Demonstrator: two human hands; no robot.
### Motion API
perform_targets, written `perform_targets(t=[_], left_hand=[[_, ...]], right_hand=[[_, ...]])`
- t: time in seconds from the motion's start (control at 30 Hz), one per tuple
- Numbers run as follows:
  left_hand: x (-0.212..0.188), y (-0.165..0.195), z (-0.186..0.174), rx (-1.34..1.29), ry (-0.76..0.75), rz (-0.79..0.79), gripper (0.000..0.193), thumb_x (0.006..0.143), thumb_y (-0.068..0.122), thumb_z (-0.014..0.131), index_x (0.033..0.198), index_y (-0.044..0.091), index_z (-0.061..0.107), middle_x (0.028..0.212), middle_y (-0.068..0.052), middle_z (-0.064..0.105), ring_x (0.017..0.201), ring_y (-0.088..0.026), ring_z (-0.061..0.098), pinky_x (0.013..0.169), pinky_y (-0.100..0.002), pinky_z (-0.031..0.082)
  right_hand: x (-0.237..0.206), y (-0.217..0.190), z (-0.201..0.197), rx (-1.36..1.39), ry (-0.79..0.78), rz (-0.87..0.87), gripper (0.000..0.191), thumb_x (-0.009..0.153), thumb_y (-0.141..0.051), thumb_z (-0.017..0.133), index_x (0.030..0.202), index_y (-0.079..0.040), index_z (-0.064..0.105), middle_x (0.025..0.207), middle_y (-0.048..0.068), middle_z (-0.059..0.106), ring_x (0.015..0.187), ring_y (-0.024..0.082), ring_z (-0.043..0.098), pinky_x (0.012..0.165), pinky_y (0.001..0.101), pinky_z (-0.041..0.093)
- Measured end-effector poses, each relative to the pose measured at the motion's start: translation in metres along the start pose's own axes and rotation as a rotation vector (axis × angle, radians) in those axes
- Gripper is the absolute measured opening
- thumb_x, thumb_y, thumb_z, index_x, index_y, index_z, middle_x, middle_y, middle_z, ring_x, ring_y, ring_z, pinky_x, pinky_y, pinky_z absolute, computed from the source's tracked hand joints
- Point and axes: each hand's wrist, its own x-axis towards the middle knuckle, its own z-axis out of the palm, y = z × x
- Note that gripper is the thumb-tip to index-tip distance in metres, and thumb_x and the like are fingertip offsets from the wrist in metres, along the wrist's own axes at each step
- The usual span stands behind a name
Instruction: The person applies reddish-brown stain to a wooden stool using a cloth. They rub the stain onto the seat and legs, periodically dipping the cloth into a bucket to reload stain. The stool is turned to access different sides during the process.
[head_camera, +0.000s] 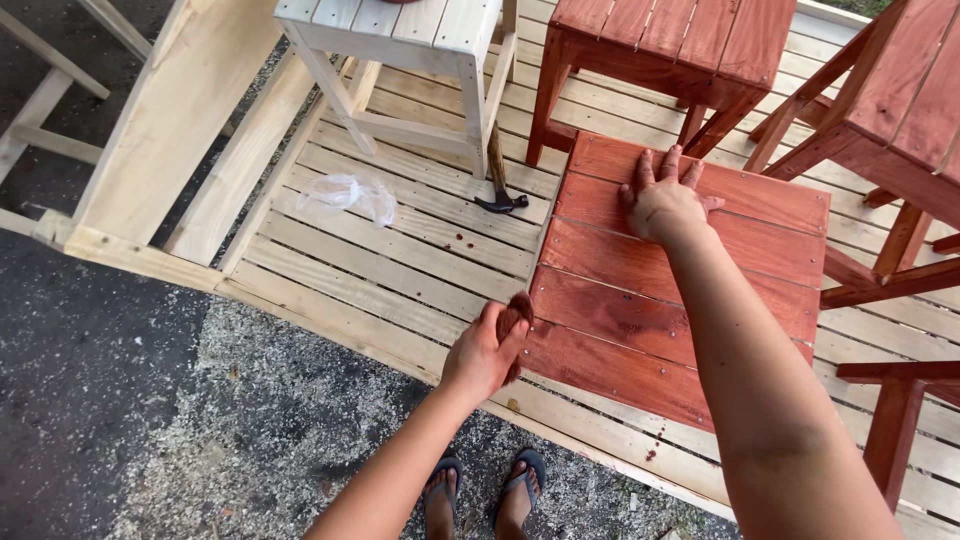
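Observation:
A red-brown stained slatted stool top (640, 310) stands in front of me on a pale wooden pallet floor (400, 260). My left hand (485, 350) is closed around a brown stained rag (516, 318), pressed against the stool's left edge. My right hand (665, 200) lies flat, fingers spread, on the far slats of the same stool top.
A hammer (497, 180) leans by an unstained white stool (410, 50). A crumpled clear plastic bag (350, 195) lies on the pallet. More red stained stools (680, 45) stand behind and right (890, 110). Sawdust covers the dark ground (230, 430) near my sandalled feet.

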Motion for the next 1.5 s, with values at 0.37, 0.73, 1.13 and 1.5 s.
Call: perform_targets(t=[0.37, 0.73, 1.13, 1.5], left_hand=[[0.088, 0.036, 0.019, 0.08, 0.15, 0.065, 0.041, 0.098, 0.05, 0.056, 0.118, 0.015, 0.053, 0.106, -0.022, 0.07, 0.097, -0.045, 0.067, 0.078, -0.056, 0.052], [0.224, 0.074, 0.03, 0.203, 0.197, 0.017, 0.049, 0.1, 0.055, 0.052, 0.126, 0.014, 0.051, 0.111, -0.024, 0.069, 0.102, -0.045, 0.067, 0.083, -0.055, 0.053], [0.28, 0.097, 0.029, 0.212, 0.213, -0.051, 0.056, 0.1, 0.053, 0.048, 0.143, 0.018, 0.042, 0.114, -0.022, 0.069, 0.101, -0.044, 0.068, 0.082, -0.055, 0.054], [0.143, 0.047, 0.023, 0.138, 0.171, 0.022, 0.042, 0.1, 0.05, 0.05, 0.12, 0.014, 0.048, 0.104, -0.024, 0.07, 0.094, -0.047, 0.067, 0.075, -0.058, 0.052]], right_hand=[[-0.008, 0.004, 0.0, -0.022, -0.029, -0.002, 0.074, 0.101, -0.058, 0.032, 0.165, -0.031, 0.004, 0.172, 0.007, -0.01, 0.157, 0.043, -0.003, 0.109, 0.0835, 0.022], [-0.031, -0.003, 0.003, -0.055, -0.04, -0.011, 0.072, 0.102, -0.056, 0.029, 0.164, -0.03, 0.002, 0.172, 0.008, -0.013, 0.156, 0.043, -0.004, 0.108, 0.083, 0.021], [-0.036, -0.006, 0.001, -0.051, -0.053, -0.015, 0.071, 0.104, -0.054, 0.029, 0.164, -0.03, 0.001, 0.172, 0.008, -0.015, 0.155, 0.045, -0.005, 0.108, 0.0836, 0.018], [-0.018, -0.003, 0.002, -0.02, -0.061, -0.002, 0.074, 0.103, -0.056, 0.029, 0.165, -0.031, -0.001, 0.171, 0.007, -0.015, 0.156, 0.043, -0.007, 0.11, 0.0831, 0.019]])
